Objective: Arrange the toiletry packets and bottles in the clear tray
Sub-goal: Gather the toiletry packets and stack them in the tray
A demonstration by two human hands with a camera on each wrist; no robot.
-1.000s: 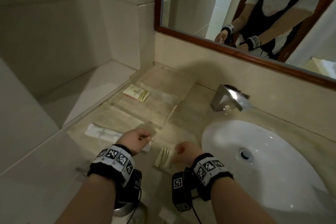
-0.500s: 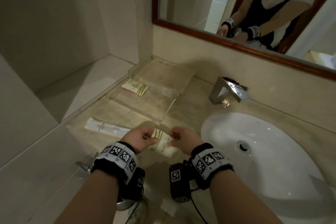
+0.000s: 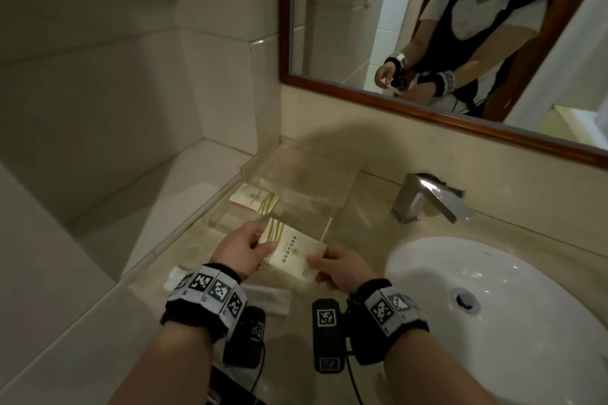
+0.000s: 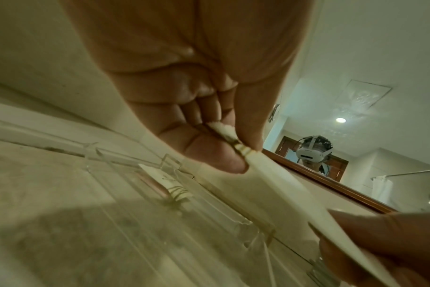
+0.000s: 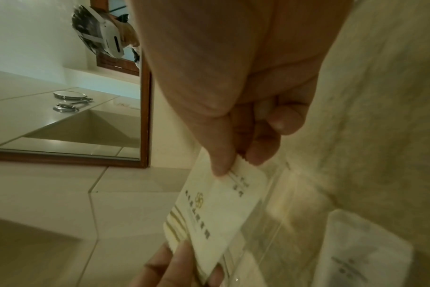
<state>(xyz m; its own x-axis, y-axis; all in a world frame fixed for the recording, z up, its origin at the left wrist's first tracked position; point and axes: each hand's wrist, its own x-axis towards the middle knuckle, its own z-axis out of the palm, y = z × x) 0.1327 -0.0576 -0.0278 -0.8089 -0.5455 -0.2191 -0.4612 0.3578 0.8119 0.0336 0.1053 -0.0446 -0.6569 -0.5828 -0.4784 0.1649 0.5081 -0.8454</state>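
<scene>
A cream toiletry packet (image 3: 291, 251) with gold stripes hangs in the air between both hands, just in front of the clear tray (image 3: 332, 214). My left hand (image 3: 245, 248) pinches its striped end (image 4: 238, 145). My right hand (image 3: 332, 268) pinches the opposite end (image 5: 236, 165). A second striped packet (image 3: 255, 202) lies inside the clear tray at its left side, also visible in the left wrist view (image 4: 169, 183). A long white sachet (image 3: 266, 297) lies on the counter under my left wrist, mostly hidden.
The tray sits in the counter's back left corner against the tiled wall. A white basin (image 3: 493, 306) and a chrome faucet (image 3: 427, 199) are to the right. A wood-framed mirror (image 3: 427, 85) hangs above. A lower tiled ledge (image 3: 148, 207) runs along the left.
The packet went from the counter, under my right hand, up into both hands and forward toward the tray. The camera moved closer to the counter.
</scene>
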